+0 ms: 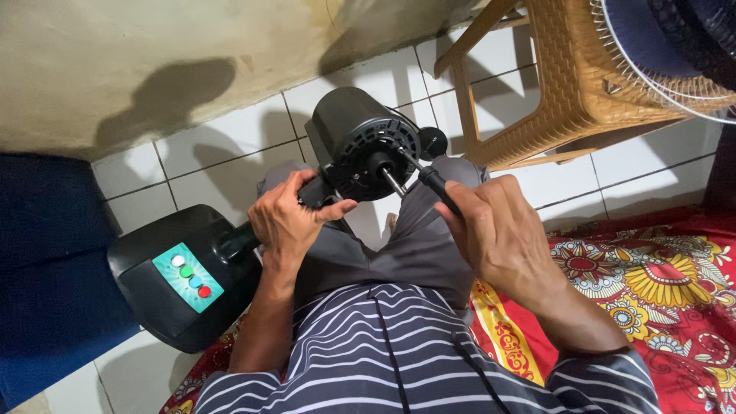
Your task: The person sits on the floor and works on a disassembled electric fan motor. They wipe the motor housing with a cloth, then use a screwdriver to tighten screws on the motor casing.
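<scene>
1. A black fan motor housing (360,142) lies tipped over the person's lap, above the knees of their grey trousers (399,245), with its round vented face and bare metal shaft (392,182) turned up toward the camera.
2. The left hand (290,222) is clenched around the neck of the fan just below the motor, its fingers (337,208) wrapped on the black part and the thumb pressed toward the vented face.
3. The right hand (498,234) is closed around the black handle of a screwdriver (429,178), whose far end reaches the motor face just beside the shaft; whether the tip sits in a screw cannot be told.
4. From the neck, the stand runs down to the black fan base (180,287), which rests on the white tiled floor (222,149) at the person's left; a turquoise panel (188,277) on it carries four round buttons, white, green, blue and red.
5. The person wears a dark shirt with white stripes (399,360) and sits on a red flowered mat (659,291).
6. Beyond the right hand stands a woven tan plastic stool (567,84), with a wire fan guard and blue blades (675,46) resting on it.
7. A stained wall (115,61) bounds the floor at the far side.
</scene>
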